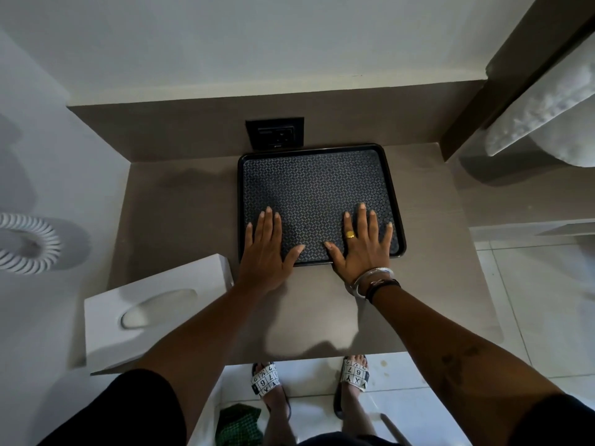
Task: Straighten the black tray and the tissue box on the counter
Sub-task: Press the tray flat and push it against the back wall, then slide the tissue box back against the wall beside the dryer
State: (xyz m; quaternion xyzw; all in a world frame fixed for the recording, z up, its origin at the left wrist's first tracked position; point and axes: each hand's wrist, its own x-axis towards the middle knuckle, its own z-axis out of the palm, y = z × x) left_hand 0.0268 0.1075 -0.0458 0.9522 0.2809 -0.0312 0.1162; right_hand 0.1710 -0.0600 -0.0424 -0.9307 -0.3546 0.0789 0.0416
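Observation:
A black tray [317, 175] with a patterned mat lies on the brown counter [180, 220], its far edge against the back panel and slightly turned. My left hand [265, 249] presses flat on the tray's near left corner, fingers spread. My right hand [362, 246], with a gold ring and bracelets, lies flat on the near right part of the tray. A white tissue box [154, 312] sits skewed at the counter's front left corner, overhanging the edge, just left of my left forearm.
A black wall socket [274, 132] sits in the back panel behind the tray. A white towel [544, 114] hangs at the right. A white ribbed round object [29, 243] is at the far left. My sandalled feet [309, 381] stand below the counter's front edge.

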